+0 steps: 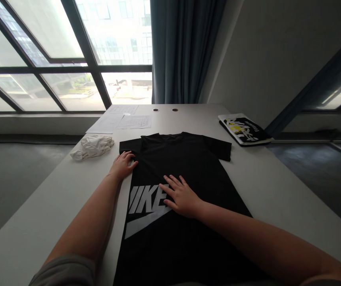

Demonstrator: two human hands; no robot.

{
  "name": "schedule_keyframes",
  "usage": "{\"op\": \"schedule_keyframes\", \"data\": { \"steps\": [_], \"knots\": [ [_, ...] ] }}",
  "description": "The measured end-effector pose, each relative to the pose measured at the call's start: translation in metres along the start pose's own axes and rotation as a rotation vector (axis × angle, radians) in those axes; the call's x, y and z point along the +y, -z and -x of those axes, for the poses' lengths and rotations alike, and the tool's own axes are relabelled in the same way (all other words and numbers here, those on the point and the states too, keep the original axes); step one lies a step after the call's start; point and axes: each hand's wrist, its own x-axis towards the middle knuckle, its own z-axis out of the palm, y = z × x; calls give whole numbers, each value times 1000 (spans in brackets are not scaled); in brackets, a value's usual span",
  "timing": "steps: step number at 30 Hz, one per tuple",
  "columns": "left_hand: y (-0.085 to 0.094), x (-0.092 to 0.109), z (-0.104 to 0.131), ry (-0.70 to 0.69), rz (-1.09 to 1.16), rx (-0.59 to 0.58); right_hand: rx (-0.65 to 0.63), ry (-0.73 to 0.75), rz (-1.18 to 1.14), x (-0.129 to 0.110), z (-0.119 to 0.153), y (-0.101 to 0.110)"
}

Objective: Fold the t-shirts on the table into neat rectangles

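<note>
Shirt: a black T-shirt (pixel 182 174) lies spread flat along the middle of the white tabletop (pixel 277 186), collar at the far end, hem running off the near edge of the view; a large white printed logo (pixel 146 210) sits left of centre on it.
Left hand: the left hand (pixel 122 165) rests palm down at the shirt's left sleeve, where the cloth meets the bare tabletop; its fingers (pixel 130 157) lie loosely together, flat and closed on nothing.
Right hand: the right hand (pixel 182 196) lies flat on the chest of the shirt, covering the right end of the logo; its fingers (pixel 170 183) are spread apart and press the cloth rather than pinch it.
Left of the shirt: a crumpled white cloth (pixel 93 146) sits just beyond the left hand, apart from the sleeve.
Far left: 2 or more sheets of paper (pixel 125 119) lie flat near the window (print too small to read).
Far middle: 2 round holes (pixel 165 109) in the tabletop.
Far right: a flat black package (pixel 244 129) with white and yellow print, well apart from the right sleeve.
In the way: nothing lies on the shirt but the 2 hands.
</note>
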Motion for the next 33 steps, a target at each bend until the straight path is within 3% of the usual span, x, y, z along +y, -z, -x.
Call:
{"op": "schedule_keyframes", "data": {
  "steps": [3, 6, 10, 13, 17, 23, 28, 33],
  "knots": [
    [5, 5, 8, 19, -50, 63, 160, -139, 93, 51, -4, 19],
    [8, 12, 15, -45, -80, 97, 272, -466, 205, 134, -16, 45],
    [1, 18, 17, -71, -92, -88, 198, -826, 218, 239, -14, 59],
    [-6, 19, 12, 7, -106, -147, 146, -942, 139, 282, -4, 48],
    [-9, 14, 0, 35, -97, -128, 188, -966, 109, 299, -3, 35],
    [-10, 9, -16, 96, -107, -115, 213, -995, 81, 297, -12, 42],
    [-11, 10, -7, 159, -142, -119, 275, -943, 104, 285, 3, 37],
    [-5, 8, 9, 164, -149, -123, 218, -873, 122, 259, 30, 27]
  ]
}}
